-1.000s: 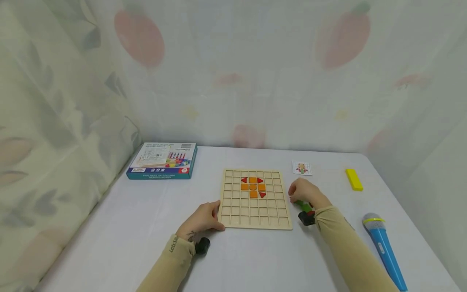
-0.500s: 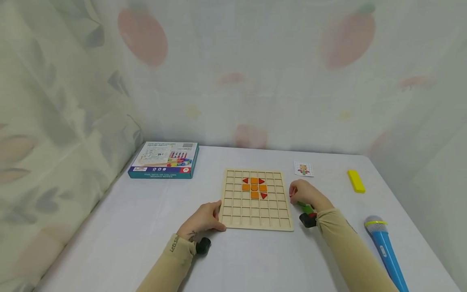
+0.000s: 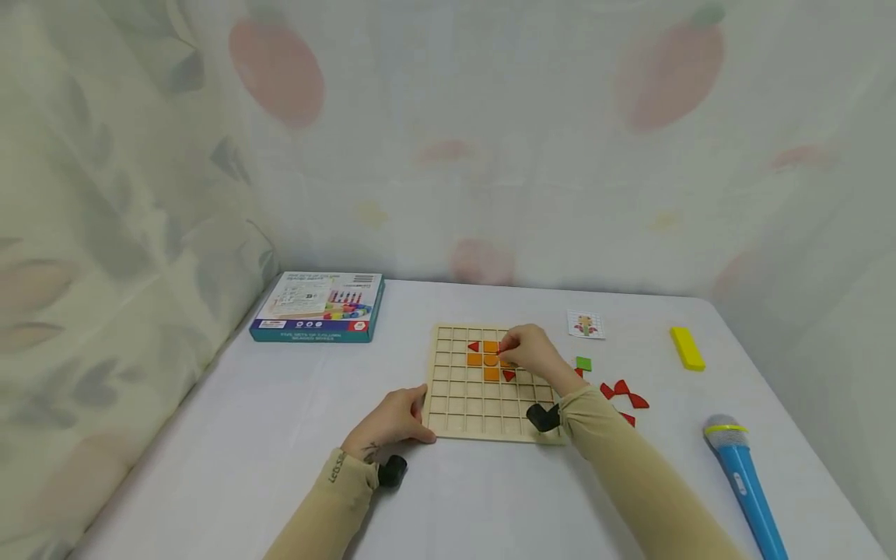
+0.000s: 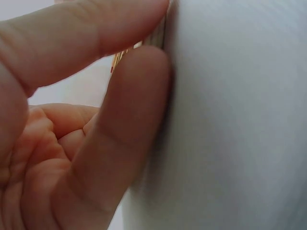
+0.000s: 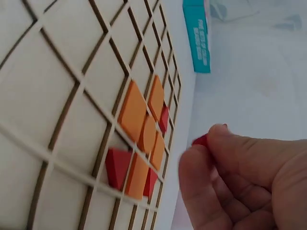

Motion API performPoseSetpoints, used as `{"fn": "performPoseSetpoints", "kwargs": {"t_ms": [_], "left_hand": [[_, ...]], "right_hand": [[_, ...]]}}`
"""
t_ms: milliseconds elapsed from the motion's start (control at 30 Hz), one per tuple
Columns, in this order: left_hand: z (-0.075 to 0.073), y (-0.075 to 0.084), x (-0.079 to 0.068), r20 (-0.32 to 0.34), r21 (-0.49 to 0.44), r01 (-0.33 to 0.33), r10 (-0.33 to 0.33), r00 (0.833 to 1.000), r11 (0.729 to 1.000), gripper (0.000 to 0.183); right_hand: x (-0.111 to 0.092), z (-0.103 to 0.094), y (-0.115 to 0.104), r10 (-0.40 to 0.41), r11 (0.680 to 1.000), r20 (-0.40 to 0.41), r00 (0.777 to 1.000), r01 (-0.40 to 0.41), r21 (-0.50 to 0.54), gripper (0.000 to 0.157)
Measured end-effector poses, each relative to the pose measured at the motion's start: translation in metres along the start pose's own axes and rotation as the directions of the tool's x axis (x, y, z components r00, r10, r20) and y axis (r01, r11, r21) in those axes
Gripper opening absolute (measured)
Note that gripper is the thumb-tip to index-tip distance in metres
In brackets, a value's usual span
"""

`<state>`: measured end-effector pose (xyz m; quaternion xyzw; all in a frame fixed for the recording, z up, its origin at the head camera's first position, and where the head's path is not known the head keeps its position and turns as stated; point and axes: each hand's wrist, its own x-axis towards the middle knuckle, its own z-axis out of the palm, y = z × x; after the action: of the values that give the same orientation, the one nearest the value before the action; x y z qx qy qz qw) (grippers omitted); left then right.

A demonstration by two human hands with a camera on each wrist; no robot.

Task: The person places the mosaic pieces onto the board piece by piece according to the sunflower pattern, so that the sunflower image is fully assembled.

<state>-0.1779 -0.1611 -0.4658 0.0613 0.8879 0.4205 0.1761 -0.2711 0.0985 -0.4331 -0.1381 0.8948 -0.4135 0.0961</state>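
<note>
A pale wooden grid board lies on the table, with orange pieces and red triangles set in its cells. My left hand rests at the board's near left corner; in the left wrist view its thumb and index finger touch the board's edge without wrapping round it. Over the upper part of the grid, my right hand pinches a small red piece between thumb and index finger, just above the board. The fingers cover most of that piece, so its shape is unclear.
Right of the board lie a green square and several loose red pieces. Beyond them are a pattern card, a yellow block and a blue toy microphone. A flat box stands at the back left.
My right hand has moved left from beside the board to above its orange and red pieces, uncovering the green square and loose red pieces. My left hand has stayed at the board's corner.
</note>
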Motion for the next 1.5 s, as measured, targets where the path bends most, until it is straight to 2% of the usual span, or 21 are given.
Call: {"fn": "performPoseSetpoints", "kwargs": {"t_ms": [233,467,600,767,1067,1500], "left_hand": [[0.001,-0.001,0.003,0.004,0.029,0.002,-0.002,1.000,1.000,0.092],[0.001,-0.002,0.003,-0.001,0.025,-0.008,0.008,1.000,1.000,0.093],[0.001,-0.002,0.002,-0.003,0.026,-0.022,0.022,1.000,0.999,0.093],[0.001,-0.002,0.002,-0.001,0.022,-0.030,0.030,1.000,0.999,0.094],[0.000,-0.002,0.002,0.000,0.039,-0.053,0.053,0.999,0.998,0.090],[0.001,-0.002,0.002,-0.002,0.044,-0.056,0.056,0.998,0.998,0.093]], "right_hand": [[0.012,0.022,-0.011,-0.033,0.993,0.085,0.996,0.043,-0.113,0.013],[0.016,0.038,-0.018,-0.080,0.971,0.153,0.985,0.112,-0.213,0.008],[0.015,0.043,-0.021,-0.059,0.962,0.168,0.984,0.101,-0.252,0.006],[0.016,0.046,-0.021,-0.040,0.951,0.157,0.987,0.086,-0.298,0.002],[0.016,0.051,-0.019,-0.006,0.937,0.107,0.994,0.043,-0.347,0.006],[0.016,0.055,-0.017,-0.039,0.904,0.078,0.996,0.068,-0.422,0.011]]}}
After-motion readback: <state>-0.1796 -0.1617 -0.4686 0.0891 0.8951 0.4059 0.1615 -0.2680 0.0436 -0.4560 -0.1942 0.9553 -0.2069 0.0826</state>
